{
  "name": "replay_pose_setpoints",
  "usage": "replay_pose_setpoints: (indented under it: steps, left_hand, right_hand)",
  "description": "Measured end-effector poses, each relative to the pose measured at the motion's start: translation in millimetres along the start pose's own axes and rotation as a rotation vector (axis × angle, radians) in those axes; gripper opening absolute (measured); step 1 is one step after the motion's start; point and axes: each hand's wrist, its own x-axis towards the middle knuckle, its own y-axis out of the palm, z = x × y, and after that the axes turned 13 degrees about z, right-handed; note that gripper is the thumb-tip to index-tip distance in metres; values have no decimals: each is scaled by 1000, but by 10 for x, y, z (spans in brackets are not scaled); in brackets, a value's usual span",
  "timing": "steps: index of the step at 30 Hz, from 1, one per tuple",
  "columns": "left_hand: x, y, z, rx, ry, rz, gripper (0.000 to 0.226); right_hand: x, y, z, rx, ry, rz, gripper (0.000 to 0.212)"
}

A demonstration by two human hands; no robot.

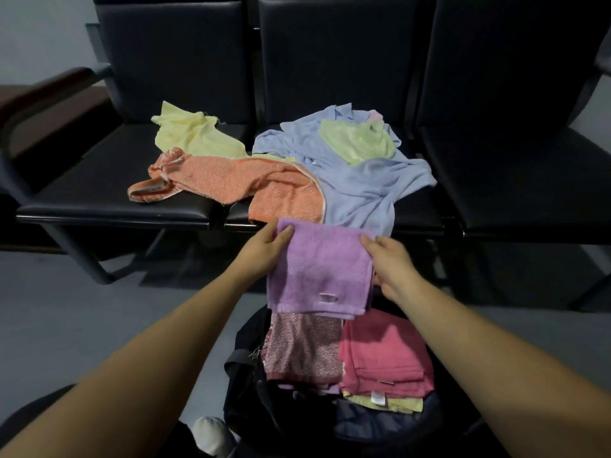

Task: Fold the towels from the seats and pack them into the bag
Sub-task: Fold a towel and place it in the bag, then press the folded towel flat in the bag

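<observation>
A folded purple towel (320, 272) hangs over the open black bag (246, 385). My left hand (264, 249) grips its upper left corner and my right hand (388, 264) grips its right edge. Inside the bag lie a folded patterned pink towel (304, 345), a folded pink towel (383, 352) and a pale yellow one (396, 403) beneath it. On the black seats (99, 190) lie unfolded towels: an orange one (251, 183), a pale yellow one (191, 133), a light blue one (363, 180) and a light green one (358, 140) on top of it.
The row of black seats has tall backs and a left armrest (43, 90). The right seat (515, 180) holds nothing. Grey floor lies under and in front of the seats. A pale shoe tip (211, 436) shows beside the bag at the bottom.
</observation>
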Motion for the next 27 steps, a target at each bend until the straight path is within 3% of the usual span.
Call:
replay_pose_setpoints:
  steps: [7,12,14,19,24,27]
  left_hand:
    - [-126,192,697,16,-284,176,31]
    - [-181,423,1139,-133,-569,283,35]
    - [-156,513,1267,-132,-616,270,34]
    - [-6,679,1616,-84,-617,211,29]
    - [178,655,1549,21,-610,167,14]
    - [255,620,1433,132,-616,159,23]
  right_hand:
    - [24,82,-769,-198,372,116,17]
    - [42,121,-1103,-332,547,147,12]
    - [102,163,-1229,-368,554,140,9]
    - [627,-39,-1932,-531,552,66,46]
    - [544,122,-1408,-707,426,4,18]
    - [516,132,-1116,-785,366,-22,11]
